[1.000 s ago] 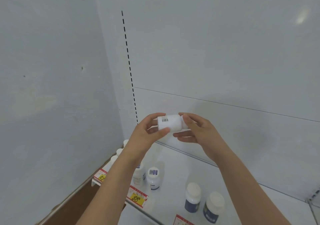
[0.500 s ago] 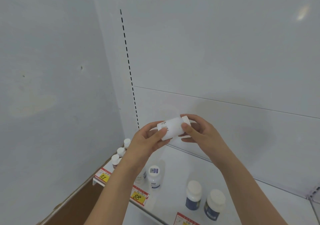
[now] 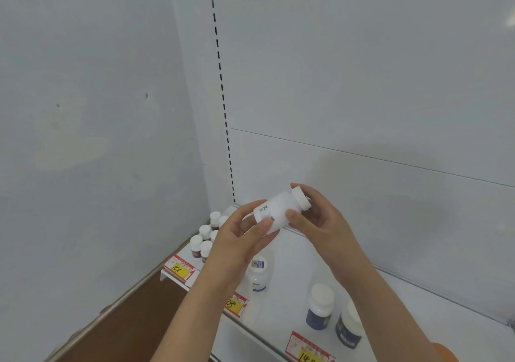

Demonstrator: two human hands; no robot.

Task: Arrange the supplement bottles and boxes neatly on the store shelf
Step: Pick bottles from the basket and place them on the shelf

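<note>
Both hands are holding the white bottle (image 3: pixel 280 211) in the air above the shelf (image 3: pixel 295 261), left hand (image 3: pixel 245 236) pinching its base, right hand (image 3: pixel 315 219) curling behind the cap end, its long axis tilting cap-up toward the right.

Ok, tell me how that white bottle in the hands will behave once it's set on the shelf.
The white bottle looks like rigid plastic, so probably stiff and light. Its round body, held tilted by the left hand and right hand, would likely roll if laid sideways. Upright on the shelf it should stand steadily.
</note>
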